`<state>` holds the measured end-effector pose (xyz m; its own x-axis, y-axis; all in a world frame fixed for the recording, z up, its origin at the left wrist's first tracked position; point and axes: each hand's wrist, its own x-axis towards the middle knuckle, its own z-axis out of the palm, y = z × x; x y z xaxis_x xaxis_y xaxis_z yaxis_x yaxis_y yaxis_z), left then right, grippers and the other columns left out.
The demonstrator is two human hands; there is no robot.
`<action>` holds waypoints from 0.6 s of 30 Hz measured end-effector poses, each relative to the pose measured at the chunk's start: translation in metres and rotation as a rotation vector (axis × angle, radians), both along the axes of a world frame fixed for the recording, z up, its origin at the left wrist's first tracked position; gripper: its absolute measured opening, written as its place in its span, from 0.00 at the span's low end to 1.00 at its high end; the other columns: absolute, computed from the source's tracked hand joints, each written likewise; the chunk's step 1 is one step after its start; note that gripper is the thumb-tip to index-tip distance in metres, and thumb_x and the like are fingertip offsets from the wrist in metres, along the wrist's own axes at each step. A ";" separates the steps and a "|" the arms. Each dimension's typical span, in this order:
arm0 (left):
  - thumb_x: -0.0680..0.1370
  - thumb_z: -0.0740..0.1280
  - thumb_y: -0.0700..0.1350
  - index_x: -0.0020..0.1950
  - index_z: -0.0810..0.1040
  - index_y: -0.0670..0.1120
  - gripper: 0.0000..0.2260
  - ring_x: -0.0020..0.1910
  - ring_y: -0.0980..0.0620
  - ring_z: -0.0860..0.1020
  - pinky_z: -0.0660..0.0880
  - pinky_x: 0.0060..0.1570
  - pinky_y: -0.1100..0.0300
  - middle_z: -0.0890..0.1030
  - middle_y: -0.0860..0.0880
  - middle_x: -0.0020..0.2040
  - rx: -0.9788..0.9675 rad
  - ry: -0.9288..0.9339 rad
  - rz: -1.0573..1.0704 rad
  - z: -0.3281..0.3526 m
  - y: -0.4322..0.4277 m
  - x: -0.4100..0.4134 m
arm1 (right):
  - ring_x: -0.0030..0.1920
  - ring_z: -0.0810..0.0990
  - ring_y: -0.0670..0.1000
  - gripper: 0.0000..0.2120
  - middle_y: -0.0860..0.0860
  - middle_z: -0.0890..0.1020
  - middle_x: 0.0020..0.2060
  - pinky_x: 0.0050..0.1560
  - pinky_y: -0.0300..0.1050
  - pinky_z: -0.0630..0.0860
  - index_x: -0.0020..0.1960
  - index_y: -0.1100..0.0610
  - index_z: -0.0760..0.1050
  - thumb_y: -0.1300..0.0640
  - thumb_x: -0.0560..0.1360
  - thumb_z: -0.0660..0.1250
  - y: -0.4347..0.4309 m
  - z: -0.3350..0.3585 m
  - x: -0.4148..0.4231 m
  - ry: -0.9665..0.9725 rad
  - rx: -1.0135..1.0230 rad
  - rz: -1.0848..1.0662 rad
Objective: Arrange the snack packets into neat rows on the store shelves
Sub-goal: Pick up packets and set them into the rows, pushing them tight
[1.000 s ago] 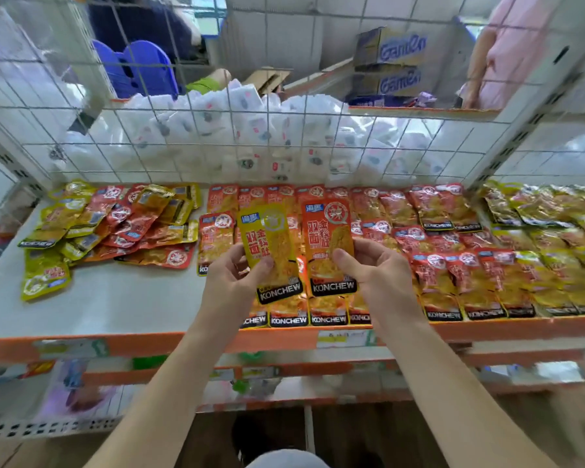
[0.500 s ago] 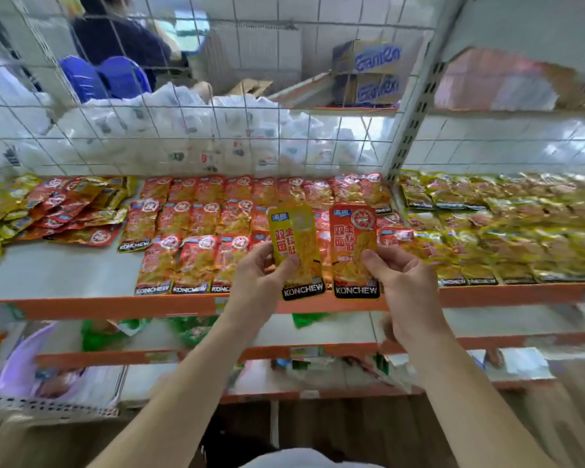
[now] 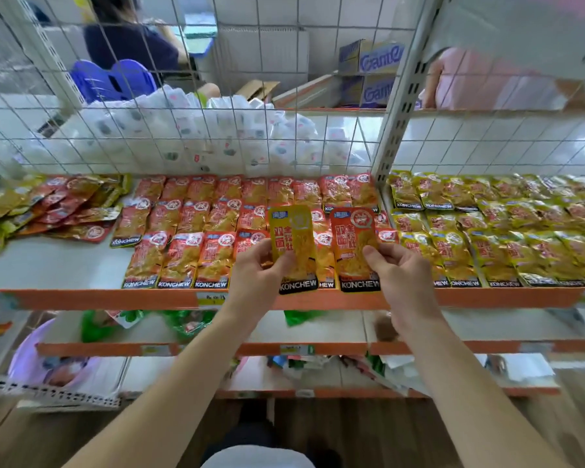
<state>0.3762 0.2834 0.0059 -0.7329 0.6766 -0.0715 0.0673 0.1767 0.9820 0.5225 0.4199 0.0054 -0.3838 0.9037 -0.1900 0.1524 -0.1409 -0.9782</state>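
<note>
At the centre of the frame the left hand pinches a yellow packet by its lower left edge, thumb on the front and fingers curled behind it. Just to its right, the right hand grips a red packet by its lower right edge in the same way. Both packets are upright with their printed fronts toward the camera. They sit side by side without touching, above the front edge of the top shelf. Behind them, across the middle of the frame, the rows of red packets lie flat on the shelf, overlapping from back to front. In the right part of the frame, past the white upright post, the rows of yellow packets fill the neighbouring section in the same overlapping order. At the left of the frame a loose pile of mixed red and yellow packets lies unsorted, with bare shelf in front of it. A wire mesh backs the shelf, and white bags are heaped behind it. Below, the lower shelf holds green and other wrappers, too blurred to tell apart. In the upper part of the frame, beyond the mesh, stand blue stools and stacked cardboard boxes.
</note>
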 end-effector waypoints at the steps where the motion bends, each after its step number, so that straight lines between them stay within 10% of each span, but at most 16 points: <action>1: 0.80 0.70 0.42 0.48 0.81 0.57 0.09 0.47 0.54 0.84 0.80 0.53 0.55 0.86 0.57 0.44 -0.006 0.014 0.003 0.001 0.003 -0.007 | 0.50 0.85 0.51 0.02 0.50 0.86 0.45 0.56 0.48 0.80 0.49 0.53 0.81 0.57 0.77 0.72 0.005 -0.001 -0.008 -0.021 0.021 0.011; 9: 0.80 0.69 0.45 0.50 0.82 0.49 0.02 0.49 0.45 0.82 0.79 0.53 0.49 0.84 0.46 0.47 -0.076 0.041 -0.048 0.000 0.030 -0.070 | 0.42 0.78 0.40 0.05 0.43 0.80 0.41 0.39 0.28 0.71 0.52 0.51 0.77 0.60 0.78 0.69 0.038 -0.006 -0.077 -0.226 0.172 0.088; 18: 0.80 0.70 0.45 0.46 0.80 0.42 0.07 0.39 0.50 0.75 0.74 0.43 0.52 0.79 0.43 0.40 -0.132 0.030 -0.078 -0.012 0.049 -0.115 | 0.48 0.79 0.52 0.09 0.54 0.81 0.47 0.48 0.42 0.74 0.57 0.63 0.79 0.61 0.79 0.68 0.071 -0.021 -0.148 -0.534 0.365 0.175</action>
